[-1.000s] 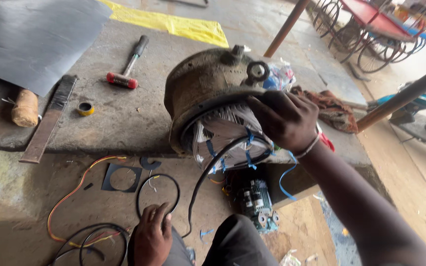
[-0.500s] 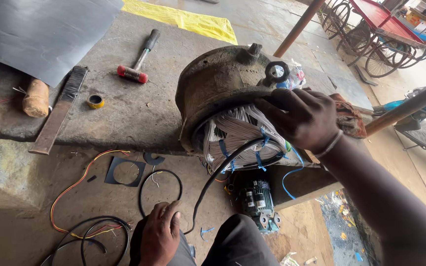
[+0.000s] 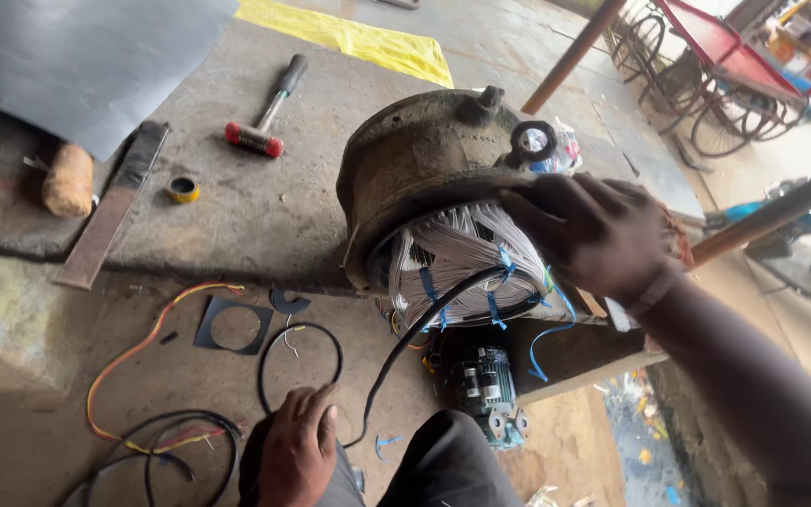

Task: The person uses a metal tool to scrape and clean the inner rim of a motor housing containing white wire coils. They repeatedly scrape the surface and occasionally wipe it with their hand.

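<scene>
Right hand (image 3: 603, 235) lies palm-down on the motor (image 3: 424, 169), at the edge where the windings (image 3: 462, 258) come out of the housing. Fingers (image 3: 542, 202) spread and curved over the coil bundle and housing rim, pressing on it, not clenched; cannot tell if they pinch a wire. Right forearm comes in from the lower right, wrist bent slightly down. Motor sits on its side at the front edge of the concrete tabletop (image 3: 265, 207), open end toward the camera. Housing is round, rusty brown-grey. Windings are pale, whitish strands tied with blue ties (image 3: 495, 305). A black cable (image 3: 405, 347) runs from the windings down toward the left hand (image 3: 298, 451). Left hand rests low on the person's knee, fingers loosely curled, released, holding nothing; cable end passes just beside it. Hammer (image 3: 265, 113), tape roll (image 3: 182, 190) and a flat metal bar (image 3: 110, 221) lie on the tabletop, well apart from the motor. Small green motor (image 3: 485, 390) below the ledge.
</scene>
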